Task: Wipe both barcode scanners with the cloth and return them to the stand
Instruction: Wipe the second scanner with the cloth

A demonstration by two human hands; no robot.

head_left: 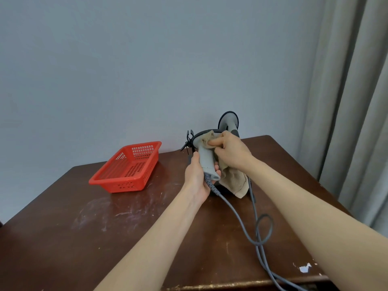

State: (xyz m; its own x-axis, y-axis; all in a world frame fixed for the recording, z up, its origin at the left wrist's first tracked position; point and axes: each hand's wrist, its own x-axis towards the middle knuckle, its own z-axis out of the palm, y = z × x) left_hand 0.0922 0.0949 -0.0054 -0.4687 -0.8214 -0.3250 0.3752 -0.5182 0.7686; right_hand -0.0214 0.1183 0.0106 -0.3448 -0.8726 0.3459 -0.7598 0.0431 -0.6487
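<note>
The held scanner (206, 162) is aloft above the surface (126, 227), its long axis near upright. The handle base and cable (241, 219) are down, and the head is up and nosing left toward the empty cradle of the stand (189, 140), just beyond it. The left hand (196, 179) is the nearer to that cradle, its fingers (217, 172) wrapped round the handle's lower end; the right hand (231, 152) grips the cloth (235, 181), one finger pressing it onto the head. The second scanner (230, 120) sits in the stand behind, head up — not yet handled, by appearance.

The right hand (231, 153) partly hides the far scanner (230, 120)
</note>
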